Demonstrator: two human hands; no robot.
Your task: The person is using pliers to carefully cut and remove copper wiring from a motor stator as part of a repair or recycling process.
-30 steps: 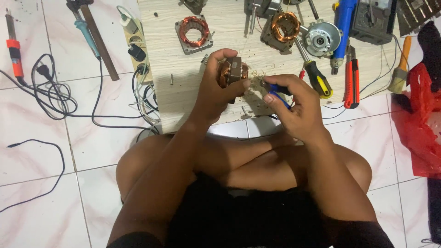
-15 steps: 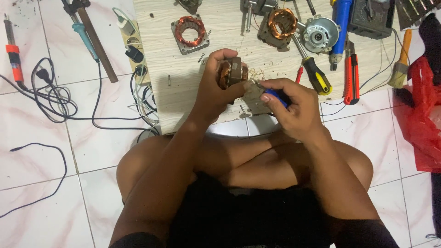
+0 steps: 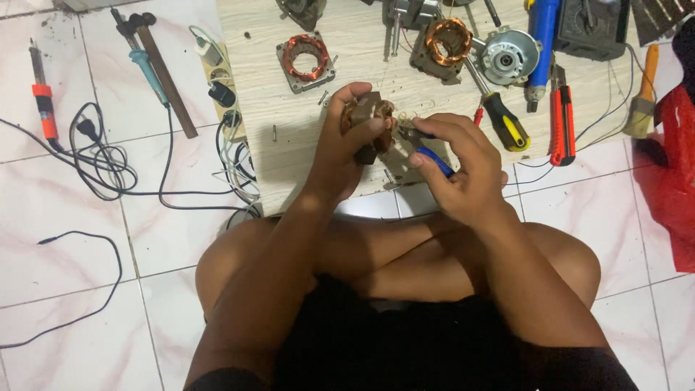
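The left hand (image 3: 346, 148) is closing around a small motor core (image 3: 368, 123) wound with copper wire, thumb across its front and fingers wrapping behind, and is holding it up just above the near edge of the wooden board (image 3: 362, 43). The right hand (image 3: 460, 170) is gripping blue-handled pliers (image 3: 427, 150), with the handles lying in the palm. The tool's long axis is running from about four o'clock at the handles toward ten o'clock at the nose, and the nose is meeting the right side of the core where loose strands of wire are sticking out. So the core is lying at roughly ten o'clock from the right hand, very close, while the left hand is already on it and is the nearer of the two.

Both hands are working over the person's crossed legs, seated on a white tiled floor (image 3: 65, 217). On the board at twelve o'clock from the hands are lying two more copper coils in metal frames (image 3: 307, 59) (image 3: 446, 42), a round grey motor housing (image 3: 511, 56) and a yellow-and-black screwdriver (image 3: 499, 116). Red-handled cutters (image 3: 561, 123) are resting at two o'clock. Away at nine to ten o'clock, black cables (image 3: 108, 166) are trailing over the tiles beside a soldering iron with an orange grip (image 3: 42, 101) and a hammer (image 3: 161, 69). A red bag (image 3: 670, 181) is sitting at three o'clock.
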